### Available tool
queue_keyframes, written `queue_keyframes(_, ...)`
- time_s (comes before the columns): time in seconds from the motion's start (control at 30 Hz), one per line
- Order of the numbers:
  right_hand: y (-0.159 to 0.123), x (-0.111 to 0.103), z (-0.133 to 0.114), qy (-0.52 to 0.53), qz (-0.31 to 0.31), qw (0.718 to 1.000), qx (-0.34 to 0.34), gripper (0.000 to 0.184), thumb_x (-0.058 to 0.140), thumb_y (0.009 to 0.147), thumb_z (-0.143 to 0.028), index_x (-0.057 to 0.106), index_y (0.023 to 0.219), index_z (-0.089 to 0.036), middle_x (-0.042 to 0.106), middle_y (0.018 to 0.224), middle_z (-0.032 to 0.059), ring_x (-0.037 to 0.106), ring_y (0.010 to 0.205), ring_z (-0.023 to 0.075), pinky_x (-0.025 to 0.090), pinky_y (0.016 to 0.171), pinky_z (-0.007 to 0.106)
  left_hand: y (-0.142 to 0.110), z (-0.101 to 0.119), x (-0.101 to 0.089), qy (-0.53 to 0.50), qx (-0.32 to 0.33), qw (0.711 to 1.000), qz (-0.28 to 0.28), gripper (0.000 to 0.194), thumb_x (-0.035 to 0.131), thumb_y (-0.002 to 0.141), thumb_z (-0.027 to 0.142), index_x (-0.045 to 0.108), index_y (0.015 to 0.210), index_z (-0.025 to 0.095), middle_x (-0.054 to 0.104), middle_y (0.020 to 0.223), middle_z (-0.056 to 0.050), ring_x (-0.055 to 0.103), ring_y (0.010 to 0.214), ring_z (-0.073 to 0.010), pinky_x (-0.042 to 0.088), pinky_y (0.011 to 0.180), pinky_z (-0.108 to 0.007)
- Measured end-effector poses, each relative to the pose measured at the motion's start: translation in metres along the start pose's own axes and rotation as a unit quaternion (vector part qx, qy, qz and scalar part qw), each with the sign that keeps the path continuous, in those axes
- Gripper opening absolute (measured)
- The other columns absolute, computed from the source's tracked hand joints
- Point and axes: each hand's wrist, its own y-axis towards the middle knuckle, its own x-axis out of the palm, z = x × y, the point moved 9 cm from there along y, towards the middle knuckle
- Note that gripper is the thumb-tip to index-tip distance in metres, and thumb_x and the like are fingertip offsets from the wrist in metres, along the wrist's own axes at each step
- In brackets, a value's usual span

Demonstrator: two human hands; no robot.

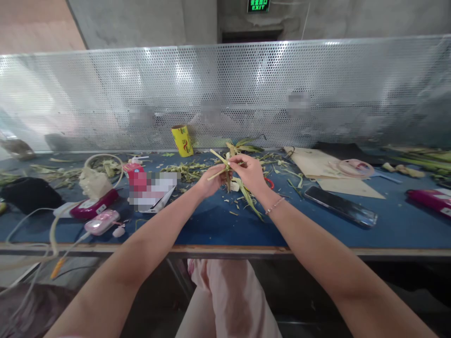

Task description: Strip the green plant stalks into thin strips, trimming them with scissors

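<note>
Above the middle of the blue table, my left hand [213,182] is closed around a small bunch of pale yellow-green plant stalks [218,157]. Their cut ends point up and to the left. My right hand [248,172] pinches the same bunch from the right, thumb and fingertips pressed together on it. Long withered leaves [249,199] hang down beneath the hands towards the table. Just beside my right wrist a red loop [269,182] shows, the rest of it hidden. Plant scraps [186,172] lie scattered around and behind both hands.
A yellow cardboard roll [182,141] stands before the perforated metal screen [239,84]. To the right lie a black phone [341,206], brown paper [313,164] and a magenta device [431,201]. At left are another magenta device [94,204], a pink gadget [102,222] and cables.
</note>
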Motion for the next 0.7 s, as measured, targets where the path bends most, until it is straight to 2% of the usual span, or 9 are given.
queue_keyframes(0.23,-0.001,0.000,0.005,0.011,0.000,1.000,0.009,0.008,0.060,0.071,-0.023,0.065,0.075,-0.018,0.067,0.077,0.0038,0.063,0.071,0.0175,0.050,0.070,0.034,-0.002,0.013,-0.004,0.041,0.056,0.996,0.053,0.017,0.071,0.065,0.024,0.064,0.071,0.009,0.063,0.067,-0.004,0.056,0.060,-0.0078,0.043,0.061,-0.021)
queue_keyframes(0.43,-0.001,0.001,0.010,0.040,0.006,0.999,0.031,0.007,0.061,0.070,-0.023,0.064,0.075,-0.019,0.067,0.076,0.0035,0.063,0.072,0.0174,0.051,0.071,0.035,-0.003,0.018,-0.012,0.056,0.074,0.989,0.118,0.028,0.076,0.060,0.026,0.054,0.073,0.014,0.062,0.060,0.000,0.057,0.054,-0.0086,0.043,0.058,-0.022)
queue_keyframes(0.7,-0.001,0.001,0.016,0.067,0.022,0.996,0.050,0.010,0.061,0.069,-0.026,0.063,0.075,-0.019,0.067,0.074,0.0024,0.062,0.068,0.0166,0.051,0.071,0.035,0.001,0.012,-0.009,0.039,0.069,0.992,0.101,0.013,0.068,0.069,0.020,0.062,0.074,0.010,0.064,0.066,-0.003,0.059,0.062,-0.0074,0.045,0.068,-0.021)
